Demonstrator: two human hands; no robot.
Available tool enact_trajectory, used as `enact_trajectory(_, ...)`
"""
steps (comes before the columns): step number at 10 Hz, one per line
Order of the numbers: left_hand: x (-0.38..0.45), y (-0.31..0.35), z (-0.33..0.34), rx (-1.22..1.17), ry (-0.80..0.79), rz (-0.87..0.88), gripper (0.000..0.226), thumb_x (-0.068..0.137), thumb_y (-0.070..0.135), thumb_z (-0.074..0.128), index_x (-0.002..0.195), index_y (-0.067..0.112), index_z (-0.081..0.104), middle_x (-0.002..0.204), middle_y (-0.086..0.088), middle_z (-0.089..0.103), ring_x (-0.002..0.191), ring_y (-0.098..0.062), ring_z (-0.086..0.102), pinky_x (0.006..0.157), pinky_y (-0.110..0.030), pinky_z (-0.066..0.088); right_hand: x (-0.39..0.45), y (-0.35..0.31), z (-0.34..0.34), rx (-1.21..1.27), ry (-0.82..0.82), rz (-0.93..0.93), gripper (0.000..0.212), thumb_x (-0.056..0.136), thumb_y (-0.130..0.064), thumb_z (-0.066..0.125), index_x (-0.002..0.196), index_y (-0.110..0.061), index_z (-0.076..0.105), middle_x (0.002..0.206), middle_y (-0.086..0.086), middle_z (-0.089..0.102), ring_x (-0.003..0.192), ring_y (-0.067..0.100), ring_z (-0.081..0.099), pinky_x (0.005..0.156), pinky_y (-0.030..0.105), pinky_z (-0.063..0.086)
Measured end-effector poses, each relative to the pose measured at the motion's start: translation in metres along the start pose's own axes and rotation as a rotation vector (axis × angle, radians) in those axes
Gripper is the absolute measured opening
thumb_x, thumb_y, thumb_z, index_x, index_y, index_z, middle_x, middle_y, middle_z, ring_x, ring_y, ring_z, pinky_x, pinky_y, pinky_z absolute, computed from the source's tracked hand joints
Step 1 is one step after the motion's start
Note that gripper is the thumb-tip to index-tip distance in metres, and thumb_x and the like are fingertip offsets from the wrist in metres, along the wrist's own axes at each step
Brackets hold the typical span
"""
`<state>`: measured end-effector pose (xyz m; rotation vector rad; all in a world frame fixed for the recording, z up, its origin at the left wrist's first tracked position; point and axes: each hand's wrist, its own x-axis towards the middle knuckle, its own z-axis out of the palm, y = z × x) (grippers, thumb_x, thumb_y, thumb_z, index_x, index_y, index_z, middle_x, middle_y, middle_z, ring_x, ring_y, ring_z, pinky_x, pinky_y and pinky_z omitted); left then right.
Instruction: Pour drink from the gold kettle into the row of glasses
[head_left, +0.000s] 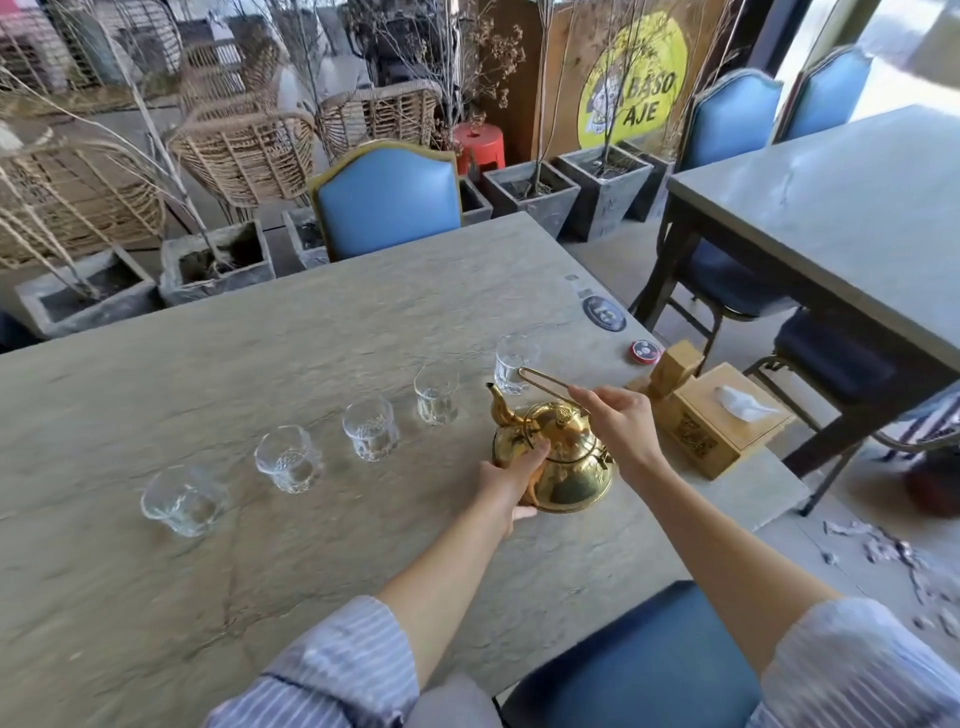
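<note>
My shiny gold metal kettle (563, 460) gleams on the grey-beige stone-veined table (260, 364); five clear cut-pattern glasses (370, 428); my sleeves (332, 670) are pale blue with white stripes; a blue padded chair (387, 205) beyond.

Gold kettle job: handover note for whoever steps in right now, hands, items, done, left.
Left hand: cupped against the near side of the gold kettle, steadying it.
Right hand: pinching the kettle's thin wire handle, which is swung up and back.
Kettle: roughly upright at the right end of the stone table, spout toward the glasses; no stream visible.
Glasses: five in a diagonal row, from nearest-left to farthest-right. Fill levels are too unclear to call.
Done: kettle gripped.
Left: tip and pour along the row; check each glass.
</note>
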<state>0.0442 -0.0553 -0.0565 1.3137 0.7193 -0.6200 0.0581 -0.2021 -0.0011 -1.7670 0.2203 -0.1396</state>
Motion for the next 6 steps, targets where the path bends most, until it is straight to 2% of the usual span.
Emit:
enact_trajectory(1,0.005,-0.002,0.002,-0.033,0.008,0.031,0.136,0.042,0.060,0.089,0.155,0.009,0.033,0.155,-0.017,0.047,0.136,-0.040,0.054,0.095,-0.053,0.059,0.006,0.002,0.001,-0.009,-0.009,0.004,0.044,0.084,-0.025,0.073,0.042,-0.025,0.058,0.033,-0.012,0.044,0.035,0.000,0.033,0.045,0.023,0.027)
enact_trajectory(3,0.005,-0.004,0.000,-0.048,-0.007,0.047,0.115,0.072,0.045,0.088,0.160,0.009,0.025,0.160,-0.015,0.039,0.140,-0.040,0.049,0.100,-0.053,0.057,0.012,0.004,0.000,-0.033,-0.016,-0.002,0.041,0.083,-0.030,0.073,0.046,-0.020,0.058,0.036,-0.012,0.043,0.036,0.001,0.033,0.046,0.021,0.027)
enact_trajectory(4,-0.001,-0.008,-0.004,-0.078,-0.043,0.037,0.106,0.077,0.038,0.086,0.161,0.009,0.027,0.159,-0.015,0.043,0.135,-0.040,0.054,0.108,-0.054,0.050,0.012,0.004,-0.002,-0.043,-0.040,-0.011,0.044,0.083,-0.031,0.072,0.044,-0.021,0.055,0.039,-0.011,0.043,0.040,0.007,0.034,0.047,0.023,0.028)
enact_trajectory(5,-0.009,-0.016,-0.016,-0.117,-0.009,0.069,0.086,0.088,0.027,0.079,0.158,0.003,0.033,0.155,-0.018,0.048,0.132,-0.041,0.056,0.111,-0.047,0.049,0.009,-0.001,-0.004,-0.074,-0.071,-0.021,0.040,0.085,-0.035,0.070,0.049,-0.020,0.058,0.042,-0.008,0.046,0.040,0.006,0.037,0.048,0.023,0.031)
enact_trajectory(6,-0.027,-0.021,-0.027,-0.114,0.144,0.152,0.077,0.093,0.023,0.075,0.155,-0.002,0.037,0.153,-0.020,0.050,0.132,-0.036,0.057,0.109,-0.040,0.051,0.000,-0.008,-0.007,-0.148,-0.022,-0.032,0.027,0.088,-0.039,0.066,0.077,-0.014,0.070,0.063,-0.003,0.064,0.047,0.003,0.051,0.052,0.023,0.041)
